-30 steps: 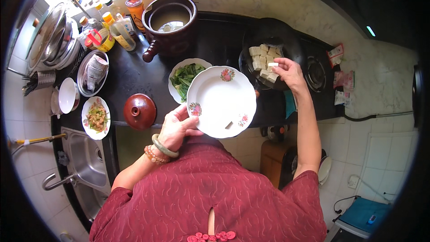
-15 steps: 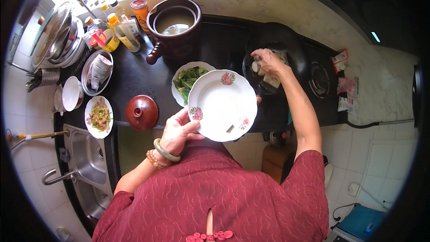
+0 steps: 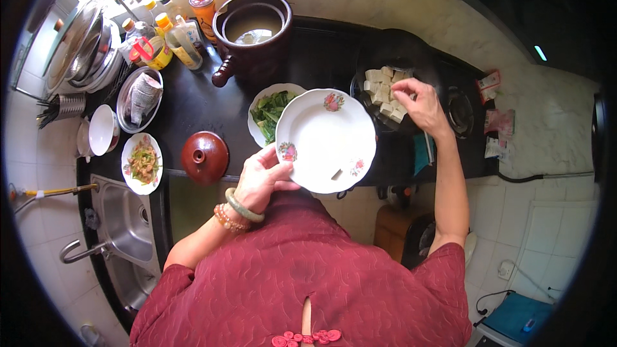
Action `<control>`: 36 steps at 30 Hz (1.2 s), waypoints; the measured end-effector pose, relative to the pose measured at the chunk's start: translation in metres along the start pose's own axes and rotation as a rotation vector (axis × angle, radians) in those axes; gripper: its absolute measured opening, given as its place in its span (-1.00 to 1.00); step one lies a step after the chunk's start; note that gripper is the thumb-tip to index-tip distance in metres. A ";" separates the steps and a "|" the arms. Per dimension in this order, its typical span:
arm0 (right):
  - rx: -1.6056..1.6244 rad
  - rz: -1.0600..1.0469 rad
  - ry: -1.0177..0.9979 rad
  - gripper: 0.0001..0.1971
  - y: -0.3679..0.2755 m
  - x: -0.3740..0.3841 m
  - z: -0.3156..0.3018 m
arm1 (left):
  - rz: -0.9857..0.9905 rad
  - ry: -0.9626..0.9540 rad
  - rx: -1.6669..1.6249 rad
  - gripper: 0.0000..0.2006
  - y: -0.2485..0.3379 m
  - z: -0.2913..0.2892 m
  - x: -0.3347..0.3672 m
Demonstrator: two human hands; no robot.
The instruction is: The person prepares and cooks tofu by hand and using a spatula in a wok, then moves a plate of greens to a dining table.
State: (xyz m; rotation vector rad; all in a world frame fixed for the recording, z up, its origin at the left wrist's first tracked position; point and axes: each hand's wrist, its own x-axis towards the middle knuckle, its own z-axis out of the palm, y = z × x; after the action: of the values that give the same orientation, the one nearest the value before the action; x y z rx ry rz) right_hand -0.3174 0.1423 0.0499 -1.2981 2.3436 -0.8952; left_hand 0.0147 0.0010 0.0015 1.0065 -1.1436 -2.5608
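Observation:
My left hand (image 3: 260, 180) grips the rim of a white plate with floral motifs (image 3: 315, 135), tilted over the counter edge. A small greyish patch or scrap shows near its lower rim. My right hand (image 3: 421, 108) hovers at the right side of a dark wok (image 3: 427, 64), its fingers loosely curved with nothing visible in them. White tofu cubes (image 3: 384, 90) lie heaped in the wok, just left of the fingertips; the hand hides part of them. Partly behind the held plate sits a plate of green leafy vegetables (image 3: 273, 108).
A brown clay pot (image 3: 283, 48) with liquid stands at the back; its lid (image 3: 204, 156) rests at the front edge. To the left are a fish in a dish (image 3: 144, 99), a plate of chopped ingredients (image 3: 143, 162), bottles (image 3: 183, 42) and a sink (image 3: 125, 225). Another burner (image 3: 459, 115) is at right.
My right hand has lifted off the tofu and shifted right and toward me, uncovering the cubes. The held plate has moved slightly right and up in the picture.

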 end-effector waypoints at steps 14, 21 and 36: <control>-0.223 -0.354 -0.342 -0.65 -0.064 -0.095 0.083 | -0.027 -0.057 0.028 -0.62 -0.005 0.012 0.007; 0.048 -0.289 -0.273 -0.73 -0.063 -0.086 0.046 | -0.034 -0.022 0.045 -0.61 -0.006 0.016 0.006; -0.700 -0.273 0.047 -0.37 0.215 0.047 -0.042 | 0.048 0.128 -0.050 -0.57 -0.006 0.019 0.008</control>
State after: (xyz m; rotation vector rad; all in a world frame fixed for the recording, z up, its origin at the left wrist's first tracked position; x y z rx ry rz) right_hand -0.5041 0.2023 -0.0579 -1.9001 2.6695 -0.1398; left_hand -0.0030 0.0138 0.0024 1.0994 -1.0530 -2.4362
